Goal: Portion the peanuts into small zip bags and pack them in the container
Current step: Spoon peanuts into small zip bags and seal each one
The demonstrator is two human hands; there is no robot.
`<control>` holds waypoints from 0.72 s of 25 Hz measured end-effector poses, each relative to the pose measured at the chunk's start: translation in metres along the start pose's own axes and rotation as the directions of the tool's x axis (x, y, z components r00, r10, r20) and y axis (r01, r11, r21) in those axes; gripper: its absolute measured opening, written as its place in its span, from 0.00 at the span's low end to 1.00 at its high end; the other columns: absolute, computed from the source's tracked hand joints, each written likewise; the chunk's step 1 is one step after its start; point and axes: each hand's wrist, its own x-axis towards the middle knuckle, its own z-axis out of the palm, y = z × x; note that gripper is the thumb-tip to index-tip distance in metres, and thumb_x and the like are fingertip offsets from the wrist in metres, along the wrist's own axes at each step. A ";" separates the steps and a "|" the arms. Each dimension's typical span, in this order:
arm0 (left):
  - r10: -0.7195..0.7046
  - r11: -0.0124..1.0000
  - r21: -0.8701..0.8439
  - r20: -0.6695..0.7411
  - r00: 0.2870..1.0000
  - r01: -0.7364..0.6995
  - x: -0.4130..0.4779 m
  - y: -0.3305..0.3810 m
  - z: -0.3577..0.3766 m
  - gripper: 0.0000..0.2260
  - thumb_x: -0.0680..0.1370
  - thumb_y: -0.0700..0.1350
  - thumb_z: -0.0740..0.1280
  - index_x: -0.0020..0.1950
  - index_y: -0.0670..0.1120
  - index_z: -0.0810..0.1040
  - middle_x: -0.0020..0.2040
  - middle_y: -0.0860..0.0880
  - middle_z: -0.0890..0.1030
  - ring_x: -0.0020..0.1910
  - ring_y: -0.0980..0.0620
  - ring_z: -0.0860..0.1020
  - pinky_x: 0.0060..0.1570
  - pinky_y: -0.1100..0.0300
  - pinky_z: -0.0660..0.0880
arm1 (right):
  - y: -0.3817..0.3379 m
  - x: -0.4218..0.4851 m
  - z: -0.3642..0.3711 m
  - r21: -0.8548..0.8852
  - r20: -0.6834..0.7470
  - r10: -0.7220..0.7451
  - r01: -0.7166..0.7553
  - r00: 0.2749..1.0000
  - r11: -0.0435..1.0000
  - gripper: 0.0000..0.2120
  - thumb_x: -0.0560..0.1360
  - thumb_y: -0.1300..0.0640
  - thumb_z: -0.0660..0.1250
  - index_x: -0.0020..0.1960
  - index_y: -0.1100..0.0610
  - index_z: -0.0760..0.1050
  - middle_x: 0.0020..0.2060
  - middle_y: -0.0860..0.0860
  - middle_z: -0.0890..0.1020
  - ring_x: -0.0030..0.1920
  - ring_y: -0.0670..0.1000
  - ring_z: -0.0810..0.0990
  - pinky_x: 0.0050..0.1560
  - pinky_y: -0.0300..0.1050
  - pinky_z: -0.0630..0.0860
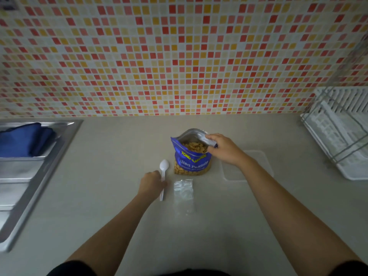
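A blue bag of salted peanuts (191,158) stands upright and open in the middle of the counter, peanuts showing inside. My right hand (224,149) pinches the bag's right top edge. A white plastic spoon (163,176) lies left of the bag, bowl pointing away from me. My left hand (151,183) is on the spoon's handle, fingers curled around it. A small pile of clear zip bags (183,191) lies flat in front of the peanut bag. A clear plastic container (258,162) sits to the right, partly under my right forearm.
A steel sink (35,176) takes up the left side, with a blue cloth (23,139) in it. A white dish rack (342,132) stands at the right against the mosaic-tiled wall (179,56). The beige counter (199,236) stretches toward me between my arms.
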 end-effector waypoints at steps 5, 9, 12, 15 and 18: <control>-0.050 0.998 0.040 -0.046 0.998 0.052 -0.003 0.003 0.016 0.09 0.72 0.40 0.67 0.50 0.37 0.75 0.51 0.37 0.80 0.52 0.37 0.77 0.45 0.53 0.72 | -0.001 0.000 0.002 -0.027 0.007 0.002 -0.002 1.000 1.000 0.23 0.75 0.62 0.63 0.69 0.61 0.66 0.68 0.57 0.70 0.64 0.57 0.72 0.64 0.41 0.64; -0.104 0.993 -0.055 -0.048 0.993 0.102 -0.001 0.001 0.015 0.08 0.69 0.40 0.68 0.45 0.37 0.78 0.47 0.38 0.81 0.49 0.38 0.79 0.41 0.56 0.72 | -0.001 0.000 0.000 -0.016 0.020 0.004 -0.004 1.000 1.000 0.23 0.75 0.62 0.63 0.70 0.61 0.65 0.69 0.57 0.69 0.66 0.55 0.70 0.65 0.41 0.63; -0.136 0.957 -0.280 -0.216 0.967 0.072 0.002 0.008 -0.014 0.07 0.72 0.42 0.65 0.41 0.38 0.79 0.40 0.38 0.81 0.44 0.38 0.79 0.38 0.56 0.69 | 0.000 -0.001 0.000 -0.019 0.024 0.000 0.000 1.000 1.000 0.23 0.75 0.61 0.62 0.70 0.61 0.65 0.69 0.57 0.68 0.67 0.55 0.68 0.66 0.42 0.63; -0.126 0.787 -0.591 -0.440 0.889 -0.181 0.004 0.029 -0.066 0.07 0.74 0.39 0.59 0.43 0.43 0.77 0.36 0.40 0.80 0.38 0.40 0.79 0.40 0.49 0.75 | 0.001 0.000 0.000 -0.012 0.017 0.003 -0.003 1.000 1.000 0.23 0.75 0.61 0.62 0.70 0.61 0.65 0.69 0.57 0.68 0.68 0.54 0.67 0.66 0.41 0.62; 0.005 0.582 -0.719 -0.464 0.886 -0.380 0.000 0.050 -0.110 0.09 0.74 0.37 0.62 0.52 0.46 0.78 0.37 0.49 0.79 0.34 0.51 0.77 0.39 0.59 0.77 | 0.002 0.002 0.000 -0.002 0.017 0.003 -0.003 1.000 1.000 0.24 0.75 0.61 0.63 0.70 0.60 0.64 0.68 0.57 0.69 0.67 0.54 0.68 0.65 0.41 0.63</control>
